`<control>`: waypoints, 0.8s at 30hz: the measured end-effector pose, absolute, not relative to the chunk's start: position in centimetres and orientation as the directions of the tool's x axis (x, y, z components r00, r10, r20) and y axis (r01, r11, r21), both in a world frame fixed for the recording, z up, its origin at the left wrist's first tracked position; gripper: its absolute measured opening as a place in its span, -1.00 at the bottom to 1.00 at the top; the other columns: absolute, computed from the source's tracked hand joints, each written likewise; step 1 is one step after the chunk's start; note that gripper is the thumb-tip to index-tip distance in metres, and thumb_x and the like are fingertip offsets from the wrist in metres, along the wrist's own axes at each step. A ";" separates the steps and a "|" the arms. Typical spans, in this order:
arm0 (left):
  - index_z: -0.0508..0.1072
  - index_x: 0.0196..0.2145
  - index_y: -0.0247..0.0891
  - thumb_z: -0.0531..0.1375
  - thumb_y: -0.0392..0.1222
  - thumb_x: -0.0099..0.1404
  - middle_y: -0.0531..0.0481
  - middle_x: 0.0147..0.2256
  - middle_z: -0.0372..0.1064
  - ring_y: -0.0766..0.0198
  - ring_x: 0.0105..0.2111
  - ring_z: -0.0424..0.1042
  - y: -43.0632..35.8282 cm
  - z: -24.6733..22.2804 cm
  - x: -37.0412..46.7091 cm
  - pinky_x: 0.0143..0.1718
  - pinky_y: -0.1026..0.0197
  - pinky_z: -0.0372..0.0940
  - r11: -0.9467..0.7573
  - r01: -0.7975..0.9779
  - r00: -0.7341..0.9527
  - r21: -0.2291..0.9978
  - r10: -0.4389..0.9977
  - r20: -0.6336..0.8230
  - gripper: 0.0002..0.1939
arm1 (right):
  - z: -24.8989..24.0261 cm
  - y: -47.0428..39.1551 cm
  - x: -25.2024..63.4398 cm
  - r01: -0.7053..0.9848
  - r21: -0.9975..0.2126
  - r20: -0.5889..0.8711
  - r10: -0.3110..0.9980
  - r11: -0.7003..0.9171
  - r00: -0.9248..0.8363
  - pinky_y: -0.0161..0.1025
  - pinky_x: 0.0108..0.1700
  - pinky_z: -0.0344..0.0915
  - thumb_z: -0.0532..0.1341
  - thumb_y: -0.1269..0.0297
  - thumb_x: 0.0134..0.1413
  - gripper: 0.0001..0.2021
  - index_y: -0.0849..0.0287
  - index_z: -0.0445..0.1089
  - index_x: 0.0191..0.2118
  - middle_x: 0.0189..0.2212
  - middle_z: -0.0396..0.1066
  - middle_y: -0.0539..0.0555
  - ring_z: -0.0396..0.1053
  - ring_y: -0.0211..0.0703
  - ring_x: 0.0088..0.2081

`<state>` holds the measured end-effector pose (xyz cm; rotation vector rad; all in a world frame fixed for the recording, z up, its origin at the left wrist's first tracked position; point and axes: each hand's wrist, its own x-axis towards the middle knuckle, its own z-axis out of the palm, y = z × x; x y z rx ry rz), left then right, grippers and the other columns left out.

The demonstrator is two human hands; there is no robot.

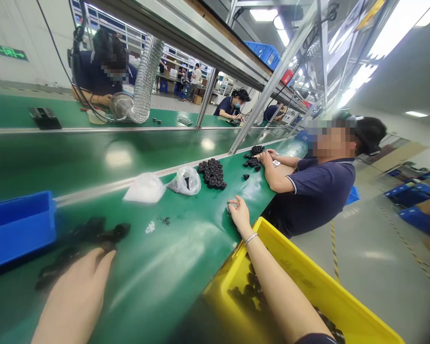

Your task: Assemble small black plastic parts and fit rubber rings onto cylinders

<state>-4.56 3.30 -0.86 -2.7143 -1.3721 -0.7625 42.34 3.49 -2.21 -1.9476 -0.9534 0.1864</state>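
My left hand (80, 282) is at the lower left, over a blurred heap of black parts (84, 234) on the green tabletop. Its thumb and forefinger close around a small black part (109, 245); motion blurs the detail. Farther right, my right hand (239, 213) hovers by the table's edge with fingers loosely bent and apart, and nothing shows in them. Between the hands lie small white pieces (150, 227) and tiny dark pieces (165, 220). Beyond them is a cluster of round black parts (212, 173), beside an open clear bag (185, 181) with dark contents.
A blue bin (52, 217) stands at the left. Under my right forearm is a yellow crate (290, 255) containing black parts. A white plastic bag (144, 188) lies near the metal rail. At the right, a co-worker (322, 186) handles black parts; others sit across the bench.
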 end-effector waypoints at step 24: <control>0.30 -0.19 -0.29 -0.04 0.17 0.35 0.09 -0.53 0.27 0.33 -0.65 0.33 1.2 1.7 -1.7 -0.58 0.25 0.22 0.432 -0.137 0.499 0.891 0.808 -0.315 -0.57 | 0.4 5.7 18.9 0.766 -0.600 0.239 0.965 0.232 -0.105 -0.24 -0.34 0.33 0.14 0.41 0.17 -0.93 0.17 0.35 -0.34 -0.43 0.35 0.03 0.34 -0.19 -0.42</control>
